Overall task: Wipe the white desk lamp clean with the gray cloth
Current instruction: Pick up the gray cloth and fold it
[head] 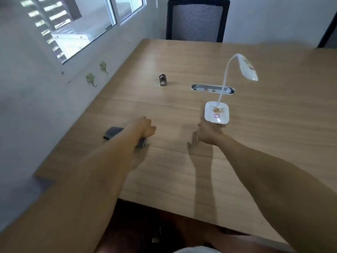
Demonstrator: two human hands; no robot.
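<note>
The white desk lamp stands on the wooden table: a square base with a red ring and yellowish specks, a bent thin neck and a long head pointing right. The gray cloth lies flat on the table at the left, partly hidden under my left forearm. My left hand hovers just past the cloth with its fingers curled and nothing in it. My right hand is directly in front of the lamp base, fingers spread and pointing down; whether it touches the base I cannot tell. The picture is motion-blurred.
A small dark metal object stands further back on the table. A silver cable slot lies behind the lamp base. A black mesh chair is at the far edge. A wall with a window and green hooks runs along the left.
</note>
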